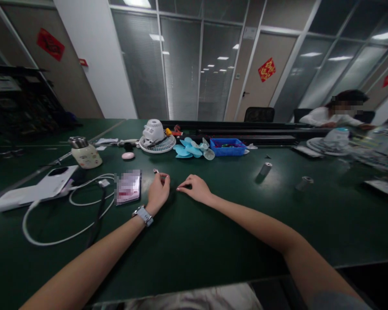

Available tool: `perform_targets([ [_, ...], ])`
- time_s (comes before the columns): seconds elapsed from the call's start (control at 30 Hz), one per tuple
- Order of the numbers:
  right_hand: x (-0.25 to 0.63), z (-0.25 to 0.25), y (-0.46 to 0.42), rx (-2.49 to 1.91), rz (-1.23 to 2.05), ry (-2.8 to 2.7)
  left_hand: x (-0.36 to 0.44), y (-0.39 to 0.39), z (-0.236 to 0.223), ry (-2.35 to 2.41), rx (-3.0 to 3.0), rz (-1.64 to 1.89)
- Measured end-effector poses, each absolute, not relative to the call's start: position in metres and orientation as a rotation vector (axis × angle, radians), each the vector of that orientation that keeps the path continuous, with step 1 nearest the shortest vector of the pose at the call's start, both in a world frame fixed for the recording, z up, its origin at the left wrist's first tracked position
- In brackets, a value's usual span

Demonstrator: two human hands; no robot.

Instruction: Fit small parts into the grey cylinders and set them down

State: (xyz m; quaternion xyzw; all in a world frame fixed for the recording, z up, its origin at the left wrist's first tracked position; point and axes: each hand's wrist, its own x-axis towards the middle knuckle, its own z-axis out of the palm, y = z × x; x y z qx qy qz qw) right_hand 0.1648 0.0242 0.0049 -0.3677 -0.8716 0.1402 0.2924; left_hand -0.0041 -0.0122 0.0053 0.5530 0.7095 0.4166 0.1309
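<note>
My left hand (158, 190), with a watch on the wrist, rests on the green table (213, 232); its fingertips are pinched together on something too small to name. A tiny metal part (155, 171) lies just beyond them. My right hand (195, 188) lies beside it, fingers curled down onto the tabletop, and whether it holds anything is hidden. A phone (128, 187) lies just left of my left hand.
White cables (67, 206) and a white device (45, 185) lie at left. Behind are a jar (84, 153), a white fan housing (157, 137), blue fan blades (190, 150) and a blue tray (228, 147). Two small cylinders (265, 168) lie right. A person sits at far right.
</note>
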Motion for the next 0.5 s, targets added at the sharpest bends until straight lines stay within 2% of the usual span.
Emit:
perform_targets([
  [0.1, 0.208, 0.027, 0.034, -0.947, 0.281, -2.204, -0.004, -0.013, 0.007, 2.067, 1.604, 1.170],
  [0.17, 0.259, 0.043, 0.045, -1.012, 0.086, -2.027, -0.004, -0.014, 0.007, 2.071, 1.600, 1.154],
  [0.3, 0.378, 0.055, 0.069, -1.450, -0.312, -1.602, -0.003, -0.014, 0.007, 2.055, 1.619, 1.145],
  [0.4, 0.436, 0.042, 0.079, -1.668, -0.354, -1.474, -0.004, -0.015, 0.007, 2.058, 1.628, 1.122],
  [0.5, 0.455, 0.029, 0.083, -1.733, -0.303, -1.449, -0.004, -0.015, 0.006, 2.056, 1.642, 1.116],
])
